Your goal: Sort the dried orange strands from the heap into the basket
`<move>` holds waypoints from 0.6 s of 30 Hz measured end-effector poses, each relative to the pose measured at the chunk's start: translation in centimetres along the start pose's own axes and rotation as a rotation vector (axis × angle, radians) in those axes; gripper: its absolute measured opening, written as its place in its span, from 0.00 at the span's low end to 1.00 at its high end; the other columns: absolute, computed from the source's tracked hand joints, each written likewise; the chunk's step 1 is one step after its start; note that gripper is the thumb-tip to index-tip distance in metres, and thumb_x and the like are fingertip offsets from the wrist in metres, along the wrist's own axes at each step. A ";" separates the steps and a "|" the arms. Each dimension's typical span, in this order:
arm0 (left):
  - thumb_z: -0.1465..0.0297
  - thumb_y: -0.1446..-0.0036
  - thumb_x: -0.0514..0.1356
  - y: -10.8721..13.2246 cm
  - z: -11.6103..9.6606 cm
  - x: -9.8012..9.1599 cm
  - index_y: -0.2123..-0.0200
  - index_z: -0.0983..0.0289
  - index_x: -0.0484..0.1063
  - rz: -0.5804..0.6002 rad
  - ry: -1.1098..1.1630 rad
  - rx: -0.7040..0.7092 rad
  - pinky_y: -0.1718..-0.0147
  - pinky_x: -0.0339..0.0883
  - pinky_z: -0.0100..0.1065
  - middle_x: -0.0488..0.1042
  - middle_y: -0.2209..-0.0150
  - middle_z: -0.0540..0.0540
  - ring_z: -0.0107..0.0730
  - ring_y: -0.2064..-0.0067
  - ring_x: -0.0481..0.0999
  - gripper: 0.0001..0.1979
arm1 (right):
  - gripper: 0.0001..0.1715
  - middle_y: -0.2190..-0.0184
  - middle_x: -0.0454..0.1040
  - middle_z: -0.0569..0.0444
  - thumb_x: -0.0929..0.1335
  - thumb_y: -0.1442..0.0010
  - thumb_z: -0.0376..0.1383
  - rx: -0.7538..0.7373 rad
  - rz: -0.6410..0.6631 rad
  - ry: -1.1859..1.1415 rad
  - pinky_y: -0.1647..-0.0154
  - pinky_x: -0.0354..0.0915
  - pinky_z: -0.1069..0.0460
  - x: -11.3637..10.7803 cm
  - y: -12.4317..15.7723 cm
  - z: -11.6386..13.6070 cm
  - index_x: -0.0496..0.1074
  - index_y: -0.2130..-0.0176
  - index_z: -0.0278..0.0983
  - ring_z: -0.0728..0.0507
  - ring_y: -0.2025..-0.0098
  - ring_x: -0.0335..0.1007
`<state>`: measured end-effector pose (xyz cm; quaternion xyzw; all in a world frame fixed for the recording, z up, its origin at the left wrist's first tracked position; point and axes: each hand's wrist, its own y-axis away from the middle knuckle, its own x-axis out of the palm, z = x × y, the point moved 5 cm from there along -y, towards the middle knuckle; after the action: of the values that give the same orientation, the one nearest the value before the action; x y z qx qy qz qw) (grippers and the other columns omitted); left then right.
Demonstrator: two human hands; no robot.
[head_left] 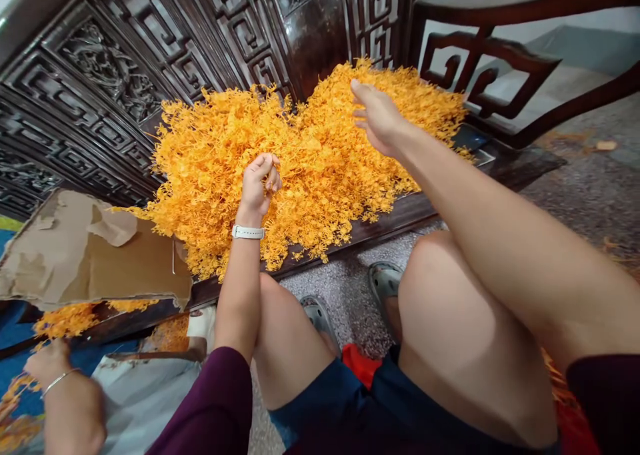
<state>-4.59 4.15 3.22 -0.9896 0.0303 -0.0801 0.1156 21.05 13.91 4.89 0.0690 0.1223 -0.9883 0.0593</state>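
Note:
A broad heap of yellow-orange artificial flower pieces (pixel 320 168) covers the seat of the dark carved bench. Over the front middle of the heap is my left hand (pixel 261 183), with a white watch band on its wrist and its fingers curled in a pinch. Whatever is between those fingers is too small or hidden to make out. My right hand (pixel 379 116) hovers at the right part of the heap, fingers stretched out and apart, with nothing visible in them. Whether its fingertips touch the pieces I cannot tell.
The bench's carved backrest (pixel 165 35) rises behind, and its armrest (pixel 500 61) stands at right. A torn cardboard piece (pixel 95 255) lies at left. Below it is another person's hand (pixel 53 361) with a bracelet, near more orange pieces (pixel 70 319). My knees border the seat edge.

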 end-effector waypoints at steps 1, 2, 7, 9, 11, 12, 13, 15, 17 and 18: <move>0.60 0.33 0.65 0.0 0.1 0.3 0.68 0.60 0.74 0.007 -0.004 0.006 0.82 0.55 0.26 0.53 0.86 0.42 0.21 0.84 0.55 0.12 | 0.31 0.50 0.74 0.42 0.54 0.22 0.54 -0.007 -0.069 0.024 0.47 0.69 0.47 -0.3 -0.3 -0.3 0.71 0.48 0.34 0.41 0.45 0.69; 0.60 0.34 0.65 0.0 0.1 0.7 0.67 0.60 0.75 0.017 -0.010 0.017 0.82 0.55 0.26 0.53 0.86 0.42 0.21 0.84 0.55 0.12 | 0.33 0.48 0.73 0.41 0.53 0.22 0.55 -0.008 -0.109 0.025 0.45 0.69 0.46 -0.5 -0.5 -0.7 0.70 0.46 0.34 0.40 0.44 0.69; 0.57 0.34 0.65 0.1 0.8 2.3 0.66 0.60 0.77 0.043 -0.142 0.078 0.80 0.59 0.27 0.57 0.85 0.43 0.22 0.83 0.57 0.13 | 0.44 0.57 0.77 0.42 0.58 0.36 0.71 0.142 0.125 -0.197 0.67 0.75 0.47 2.4 1.4 -1.8 0.72 0.48 0.39 0.38 0.61 0.75; 0.55 0.34 0.65 0.1 0.9 2.8 0.67 0.60 0.77 0.038 -0.224 0.111 0.79 0.61 0.27 0.58 0.84 0.44 0.22 0.82 0.57 0.15 | 0.46 0.65 0.76 0.44 0.59 0.40 0.74 0.215 0.267 -0.236 0.75 0.71 0.48 4.0 2.7 -1.4 0.72 0.51 0.39 0.40 0.68 0.72; 0.53 0.34 0.64 0.0 0.8 3.0 0.67 0.60 0.77 0.024 -0.303 0.164 0.79 0.60 0.28 0.58 0.84 0.44 0.23 0.82 0.57 0.17 | 0.46 0.69 0.74 0.46 0.60 0.40 0.74 0.276 0.331 -0.230 0.79 0.66 0.50 5.0 3.5 -0.9 0.72 0.52 0.39 0.42 0.73 0.69; 0.52 0.34 0.63 0.0 0.7 3.0 0.67 0.59 0.77 0.011 -0.343 0.199 0.80 0.59 0.28 0.58 0.84 0.44 0.23 0.82 0.58 0.18 | 0.44 0.71 0.73 0.46 0.60 0.40 0.73 0.301 0.334 -0.218 0.81 0.64 0.50 5.3 3.7 -0.8 0.72 0.53 0.39 0.43 0.75 0.67; 0.51 0.33 0.62 0.0 0.5 2.9 0.66 0.59 0.77 -0.007 -0.387 0.240 0.80 0.58 0.29 0.58 0.84 0.44 0.24 0.82 0.58 0.18 | 0.42 0.71 0.72 0.47 0.61 0.39 0.72 0.323 0.322 -0.208 0.82 0.63 0.50 5.5 3.8 -0.6 0.72 0.53 0.39 0.43 0.76 0.66; 0.51 0.30 0.59 0.2 0.2 2.7 0.63 0.59 0.77 -0.066 -0.515 0.339 0.79 0.56 0.30 0.60 0.82 0.45 0.25 0.81 0.59 0.18 | 0.37 0.71 0.70 0.48 0.65 0.37 0.67 0.352 0.273 -0.214 0.82 0.63 0.50 5.8 3.9 -0.5 0.70 0.52 0.40 0.44 0.76 0.65; 0.54 0.27 0.55 0.7 -0.2 2.7 0.59 0.59 0.77 -0.125 -0.724 0.467 0.76 0.57 0.32 0.68 0.78 0.49 0.26 0.79 0.63 0.17 | 0.32 0.70 0.69 0.50 0.66 0.35 0.64 0.384 0.224 -0.258 0.82 0.64 0.50 6.2 4.1 -0.6 0.68 0.51 0.41 0.44 0.75 0.66; 0.57 0.26 0.54 1.0 -0.4 2.8 0.57 0.59 0.77 -0.137 -0.850 0.535 0.74 0.59 0.33 0.73 0.74 0.52 0.28 0.77 0.66 0.16 | 0.31 0.70 0.69 0.50 0.66 0.34 0.63 0.407 0.215 -0.288 0.81 0.65 0.50 6.5 4.2 -0.6 0.67 0.50 0.41 0.44 0.75 0.66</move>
<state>-1.91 2.85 3.74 -0.8702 -0.1059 0.3174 0.3617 15.32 9.38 2.34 -0.0490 -0.0964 -0.9802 0.1658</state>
